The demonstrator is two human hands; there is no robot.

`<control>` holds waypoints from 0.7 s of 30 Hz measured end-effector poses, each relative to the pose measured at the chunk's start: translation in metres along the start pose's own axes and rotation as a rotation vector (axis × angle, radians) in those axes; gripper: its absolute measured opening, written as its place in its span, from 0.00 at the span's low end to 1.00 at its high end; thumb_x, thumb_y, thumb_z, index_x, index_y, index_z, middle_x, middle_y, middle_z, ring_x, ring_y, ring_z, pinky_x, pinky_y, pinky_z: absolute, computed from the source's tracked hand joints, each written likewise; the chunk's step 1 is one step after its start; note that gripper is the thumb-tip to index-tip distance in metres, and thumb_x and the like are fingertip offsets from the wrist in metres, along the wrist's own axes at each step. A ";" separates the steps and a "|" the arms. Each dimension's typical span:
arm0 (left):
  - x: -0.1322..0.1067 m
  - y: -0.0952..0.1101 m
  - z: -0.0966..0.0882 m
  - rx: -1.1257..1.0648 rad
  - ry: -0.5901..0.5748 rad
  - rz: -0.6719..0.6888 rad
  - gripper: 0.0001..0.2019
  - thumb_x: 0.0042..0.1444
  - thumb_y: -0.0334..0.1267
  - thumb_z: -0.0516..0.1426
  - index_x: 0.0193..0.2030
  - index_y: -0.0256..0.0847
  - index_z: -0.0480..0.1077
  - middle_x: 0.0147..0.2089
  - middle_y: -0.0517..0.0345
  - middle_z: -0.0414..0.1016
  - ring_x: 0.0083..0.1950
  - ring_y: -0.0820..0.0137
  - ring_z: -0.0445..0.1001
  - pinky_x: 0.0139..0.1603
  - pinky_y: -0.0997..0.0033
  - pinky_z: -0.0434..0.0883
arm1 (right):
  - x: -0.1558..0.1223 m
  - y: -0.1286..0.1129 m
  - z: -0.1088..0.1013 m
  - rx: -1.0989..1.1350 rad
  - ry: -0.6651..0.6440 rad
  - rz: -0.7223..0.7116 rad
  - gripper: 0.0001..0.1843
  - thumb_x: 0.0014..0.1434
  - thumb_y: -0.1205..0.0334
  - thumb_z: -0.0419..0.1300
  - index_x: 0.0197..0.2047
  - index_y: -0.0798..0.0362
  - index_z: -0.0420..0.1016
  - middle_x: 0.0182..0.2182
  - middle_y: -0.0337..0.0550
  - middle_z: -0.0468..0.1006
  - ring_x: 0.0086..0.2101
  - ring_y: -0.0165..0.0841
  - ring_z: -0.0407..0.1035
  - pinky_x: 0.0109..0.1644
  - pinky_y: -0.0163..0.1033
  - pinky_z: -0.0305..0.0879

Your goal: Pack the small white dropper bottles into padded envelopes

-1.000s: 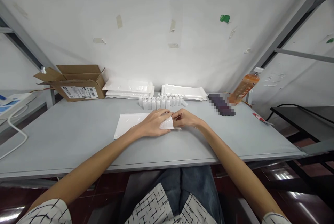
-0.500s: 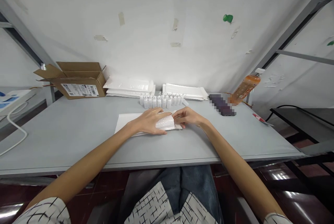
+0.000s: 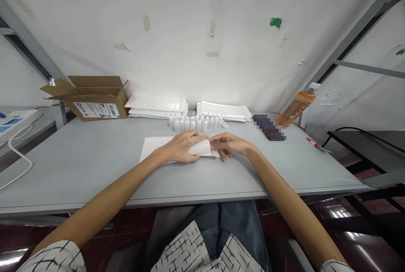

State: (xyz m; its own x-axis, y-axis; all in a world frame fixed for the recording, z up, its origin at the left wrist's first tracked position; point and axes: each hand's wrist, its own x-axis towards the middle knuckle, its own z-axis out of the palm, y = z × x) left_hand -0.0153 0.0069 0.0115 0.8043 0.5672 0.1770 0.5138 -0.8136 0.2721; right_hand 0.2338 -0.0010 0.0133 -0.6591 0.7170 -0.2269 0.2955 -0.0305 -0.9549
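A white bubble mailer (image 3: 155, 145) lies flat on the grey table, its right end bulging up. Across that bulge rests my left hand (image 3: 183, 146), with thumb and fingers wrapped round the mailer from both sides. At the mailer's right, open end is my right hand (image 3: 230, 143), fingertips bent in at the edge of the mouth and the lower fingers hanging loose. What lies inside the mailer is hidden. Just behind my hands stand several small white bottles (image 3: 193, 124) in a cluster, one of them lying on its side at the right.
An open cardboard box (image 3: 96, 103) stands at the back left. Stacks of white mailers (image 3: 155, 105) lie against the wall. A blurred phone (image 3: 270, 128) and an orange drink bottle (image 3: 297, 107) are at the right. A white cable (image 3: 19, 153) hangs at the left edge.
My right hand has shifted slightly right, and its lower fingers have loosened away from the mailer's end. My left hand stays on the mailer.
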 end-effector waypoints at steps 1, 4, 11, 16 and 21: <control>0.000 0.000 0.000 0.003 -0.001 0.004 0.30 0.54 0.44 0.58 0.64 0.46 0.63 0.48 0.52 0.67 0.47 0.61 0.69 0.44 0.65 0.66 | 0.001 0.000 0.002 0.004 -0.041 0.010 0.24 0.59 0.54 0.62 0.55 0.58 0.74 0.21 0.36 0.75 0.17 0.26 0.69 0.18 0.29 0.55; 0.000 0.000 0.001 0.006 -0.001 0.013 0.30 0.54 0.44 0.59 0.65 0.45 0.62 0.49 0.51 0.68 0.47 0.61 0.69 0.44 0.65 0.67 | 0.002 -0.001 0.006 0.023 -0.107 0.023 0.26 0.58 0.53 0.62 0.57 0.57 0.72 0.25 0.41 0.79 0.21 0.29 0.73 0.19 0.30 0.58; -0.001 -0.001 -0.004 0.046 0.039 0.010 0.30 0.54 0.44 0.58 0.65 0.42 0.63 0.51 0.49 0.70 0.49 0.59 0.70 0.44 0.64 0.68 | -0.005 0.001 -0.014 0.118 0.401 -0.188 0.13 0.54 0.54 0.66 0.35 0.57 0.79 0.28 0.43 0.81 0.13 0.18 0.51 0.17 0.32 0.46; 0.003 0.007 -0.009 0.067 0.182 0.036 0.31 0.53 0.41 0.59 0.65 0.39 0.63 0.53 0.46 0.71 0.50 0.58 0.71 0.49 0.60 0.70 | -0.012 0.001 -0.023 0.073 0.414 -0.114 0.25 0.56 0.46 0.64 0.18 0.58 0.73 0.10 0.37 0.65 0.12 0.22 0.52 0.17 0.33 0.42; 0.002 0.018 -0.006 0.075 0.217 0.096 0.38 0.55 0.49 0.60 0.70 0.40 0.55 0.66 0.40 0.62 0.64 0.50 0.64 0.62 0.49 0.64 | -0.011 0.000 -0.016 0.113 0.206 -0.083 0.19 0.49 0.51 0.68 0.18 0.57 0.74 0.13 0.42 0.71 0.13 0.27 0.61 0.16 0.33 0.48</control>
State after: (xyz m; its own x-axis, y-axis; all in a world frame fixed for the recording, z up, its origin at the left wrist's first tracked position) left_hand -0.0061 -0.0055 0.0228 0.7720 0.4941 0.4000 0.4651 -0.8679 0.1744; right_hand 0.2522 0.0017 0.0189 -0.5197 0.8468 -0.1134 0.1594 -0.0343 -0.9866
